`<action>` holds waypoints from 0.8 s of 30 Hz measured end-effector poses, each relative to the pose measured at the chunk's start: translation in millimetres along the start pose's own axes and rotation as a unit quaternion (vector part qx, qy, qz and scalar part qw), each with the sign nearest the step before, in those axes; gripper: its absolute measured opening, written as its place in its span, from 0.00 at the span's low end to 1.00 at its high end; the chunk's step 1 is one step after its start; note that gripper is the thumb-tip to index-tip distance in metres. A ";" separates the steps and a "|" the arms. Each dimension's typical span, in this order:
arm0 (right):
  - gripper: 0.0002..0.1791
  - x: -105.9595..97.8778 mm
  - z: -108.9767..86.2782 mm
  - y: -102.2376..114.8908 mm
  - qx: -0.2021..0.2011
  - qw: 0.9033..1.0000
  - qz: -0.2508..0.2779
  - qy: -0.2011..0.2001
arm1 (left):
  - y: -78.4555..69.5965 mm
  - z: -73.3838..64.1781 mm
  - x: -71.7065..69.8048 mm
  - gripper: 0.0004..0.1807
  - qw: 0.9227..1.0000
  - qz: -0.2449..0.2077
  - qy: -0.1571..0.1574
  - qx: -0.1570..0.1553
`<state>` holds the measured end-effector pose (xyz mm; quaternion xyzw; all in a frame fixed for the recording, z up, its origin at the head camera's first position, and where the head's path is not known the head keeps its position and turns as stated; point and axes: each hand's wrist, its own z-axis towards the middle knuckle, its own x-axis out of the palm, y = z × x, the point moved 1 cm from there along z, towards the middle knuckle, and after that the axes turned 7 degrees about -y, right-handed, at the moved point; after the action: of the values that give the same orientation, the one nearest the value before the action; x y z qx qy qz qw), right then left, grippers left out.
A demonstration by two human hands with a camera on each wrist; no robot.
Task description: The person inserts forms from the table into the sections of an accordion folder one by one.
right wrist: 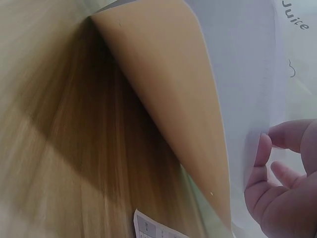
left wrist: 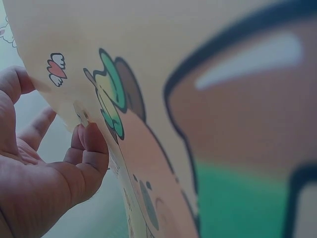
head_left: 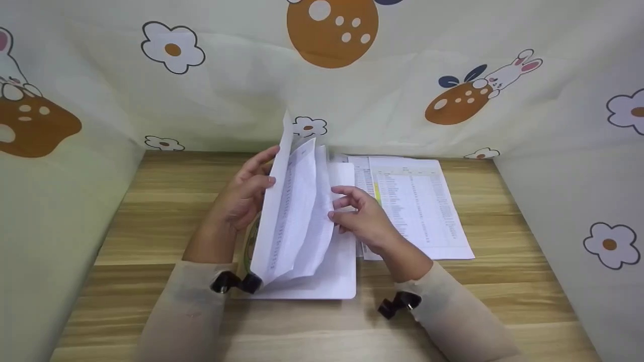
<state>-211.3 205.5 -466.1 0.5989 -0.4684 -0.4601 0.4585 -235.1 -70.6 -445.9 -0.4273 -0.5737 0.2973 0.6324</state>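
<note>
A folder stands part-opened on the table, its white front cover [head_left: 271, 211] raised nearly upright and its white back cover [head_left: 342, 276] lying below. Printed pages [head_left: 303, 211] fan up between the covers. My left hand [head_left: 241, 193] holds the raised cover from the left, fingers along its outer edge. In the left wrist view the cover's outer face shows a cartoon animal [left wrist: 148, 173] and a winged heart [left wrist: 57, 69]. On the other side, my right hand [head_left: 365, 218] pinches a page's right edge between thumb and fingers; the right wrist view shows this hand [right wrist: 287, 198] too.
Loose printed sheets [head_left: 417, 211] lie on the wooden table [head_left: 503, 281] right of the folder, close by my right forearm. A patterned cloth [head_left: 241, 90] walls off the back and both sides.
</note>
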 end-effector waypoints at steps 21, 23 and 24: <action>0.28 -85.1 -8.1 -1.4 -0.020 0.997 -0.017 -0.067 | 0.3 0.2 -0.7 0.37 1.000 -0.002 -0.002 0.001; 0.28 -95.9 -7.9 -3.4 -0.016 0.997 -0.021 -0.078 | 0.2 0.0 -1.0 0.36 1.000 -0.005 -0.005 0.003; 0.28 -101.2 -7.8 -4.2 -0.014 0.996 -0.023 -0.083 | 0.2 0.0 -1.3 0.36 1.000 -0.005 -0.007 0.004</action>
<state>-216.9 306.4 -456.7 0.5628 -0.4848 -0.5250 0.4154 -235.3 -71.6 -446.7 -0.4195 -0.5787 0.2993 0.6321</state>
